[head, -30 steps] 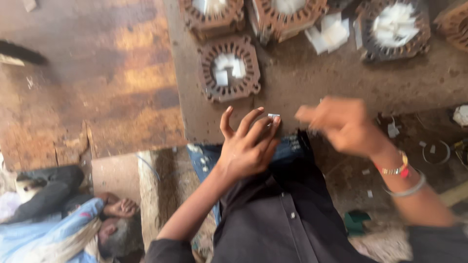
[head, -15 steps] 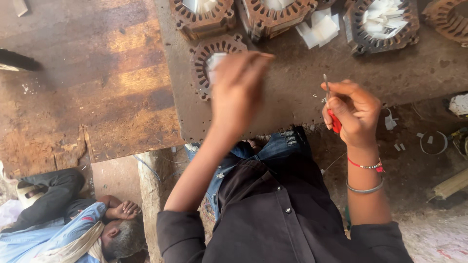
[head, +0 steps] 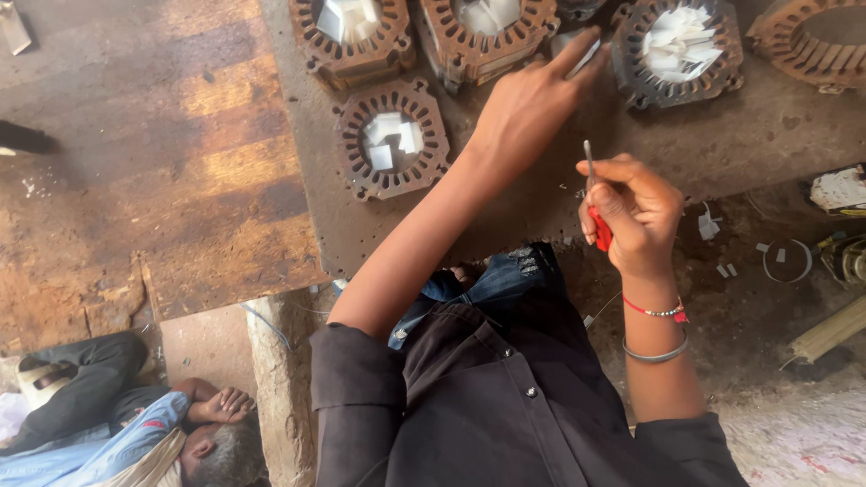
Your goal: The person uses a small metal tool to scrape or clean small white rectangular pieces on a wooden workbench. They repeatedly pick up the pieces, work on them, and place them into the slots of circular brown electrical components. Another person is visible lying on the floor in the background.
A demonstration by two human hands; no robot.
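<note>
The red-handled tool (head: 597,216) sat upright in the right hand (head: 636,212), fist closed round it, just off the bench's (head: 505,216) near edge. The left hand (head: 532,104) was stretched out, fingers open, holding nothing, tips at white paper (head: 577,50) between two stators (head: 487,27) (head: 681,45). Another stator (head: 391,137) lay nearer.
</note>
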